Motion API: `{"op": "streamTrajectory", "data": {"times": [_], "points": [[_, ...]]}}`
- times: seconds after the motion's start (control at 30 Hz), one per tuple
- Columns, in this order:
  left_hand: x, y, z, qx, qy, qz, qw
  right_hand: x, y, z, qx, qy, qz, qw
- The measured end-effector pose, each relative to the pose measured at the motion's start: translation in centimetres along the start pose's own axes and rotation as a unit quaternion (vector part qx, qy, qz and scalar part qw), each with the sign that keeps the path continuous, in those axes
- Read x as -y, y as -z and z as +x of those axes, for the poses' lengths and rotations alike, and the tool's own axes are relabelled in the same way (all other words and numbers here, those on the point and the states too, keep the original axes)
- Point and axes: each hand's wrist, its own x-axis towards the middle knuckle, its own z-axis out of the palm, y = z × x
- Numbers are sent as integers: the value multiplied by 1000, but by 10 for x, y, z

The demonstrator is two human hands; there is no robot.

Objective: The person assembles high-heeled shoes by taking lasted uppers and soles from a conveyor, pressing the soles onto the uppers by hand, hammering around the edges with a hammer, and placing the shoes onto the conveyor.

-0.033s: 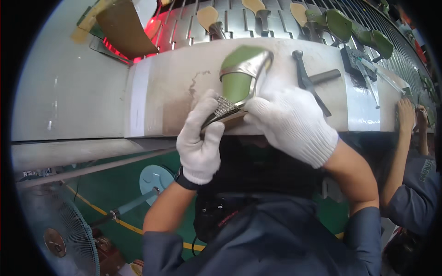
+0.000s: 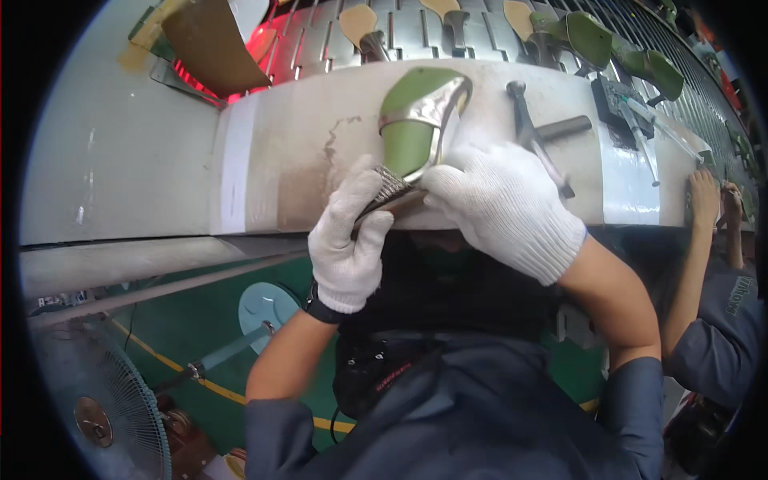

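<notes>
A green shoe last [image 2: 408,148] with a silver strap [image 2: 424,110] across it lies over the near edge of the bench, its broad end pointing away from me. My left hand [image 2: 348,232], in a white knit glove, is closed around the narrow near end, where a dark, snakeskin-like textured piece [image 2: 390,186] shows between thumb and fingers. Gloved too, my right hand [image 2: 508,204] pinches the edge of the same shoe from the right. Its fingertips are partly hidden, as is the shoe's underside.
Right of the shoe lies a hammer-like metal tool [image 2: 528,132]. Beyond it are a dark block [image 2: 616,112] and syringes [image 2: 644,148]. A slatted conveyor [image 2: 408,36] carries tan and green shoe pieces. A co-worker's hand [image 2: 706,200] is at far right; a fan [image 2: 112,408] stands lower left.
</notes>
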Motion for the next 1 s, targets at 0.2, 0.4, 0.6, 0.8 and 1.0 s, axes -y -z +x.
{"op": "streamTrajectory", "data": {"times": [0.2,0.4,0.6,0.8,1.0], "points": [[6,-13,-14,-24,-46,53,997,-7,-12,-9,-39,33,0,999],[-13,-22,-8,-87,46,-30,995,-12,2,-10,65,-40,20,997],[-25,-14,91,143,179,-4,973,-49,27,-37,55,-97,-173,979],[14,-71,190,286,115,195,931,-33,46,-34,-119,-76,-129,982],[9,-59,139,215,35,-79,973,-7,51,-49,-160,-224,218,936]]}}
